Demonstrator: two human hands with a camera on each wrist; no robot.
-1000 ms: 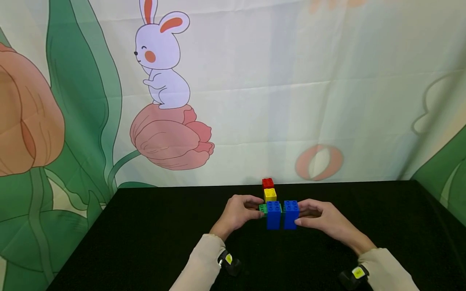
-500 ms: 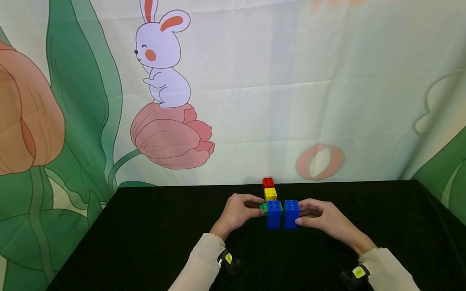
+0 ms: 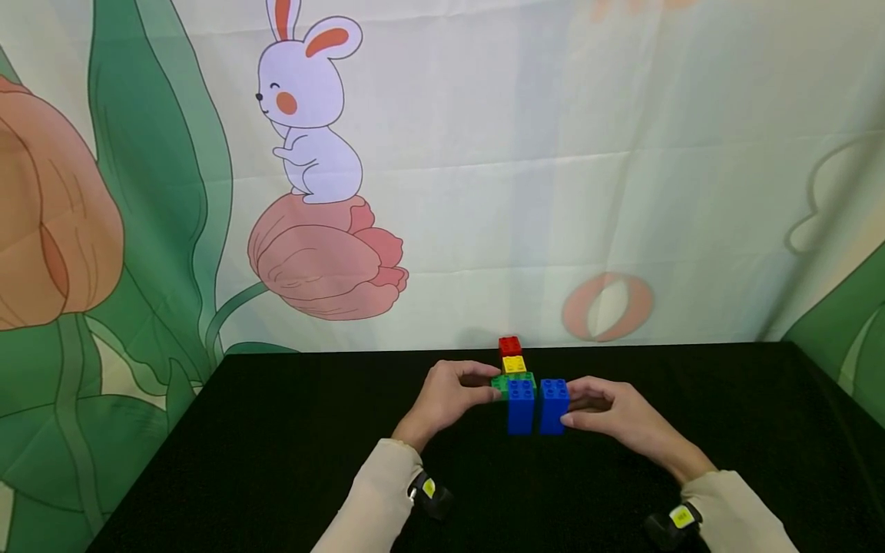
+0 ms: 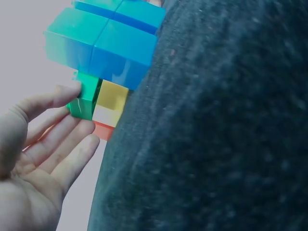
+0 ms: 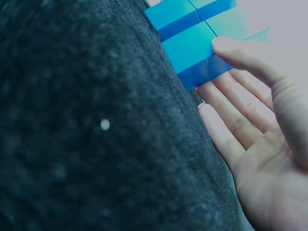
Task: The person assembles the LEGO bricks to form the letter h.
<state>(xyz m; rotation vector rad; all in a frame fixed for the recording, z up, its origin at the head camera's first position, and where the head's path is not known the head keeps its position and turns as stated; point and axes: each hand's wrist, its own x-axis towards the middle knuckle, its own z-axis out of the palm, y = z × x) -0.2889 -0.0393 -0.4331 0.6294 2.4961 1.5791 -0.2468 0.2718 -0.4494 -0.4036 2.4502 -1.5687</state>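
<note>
My left hand (image 3: 445,393) pinches a green toy brick (image 4: 85,101) between thumb and fingers. In the head view this brick sits behind a blue two-brick stack (image 3: 521,415) that partly covers it. A second blue stack (image 3: 553,415) stands just to the right, with a narrow gap between the two. My right hand (image 3: 618,409) pinches that right stack, its thumb on the near side and its fingers behind. Directly behind the green brick is a yellow brick (image 3: 514,364), its lower part hidden in the head view. A red brick (image 3: 509,346) lies farthest back.
The bricks stand on a black cloth-covered table (image 3: 276,461), near its far edge. Behind it hangs a pale curtain (image 3: 456,230) printed with a rabbit and tulips. Each wrist wears a black strap with a camera.
My left hand has shifted the green brick away from me, toward the yellow brick, so more of it shows behind the left blue stack. The right hand and both blue stacks stay put.
</note>
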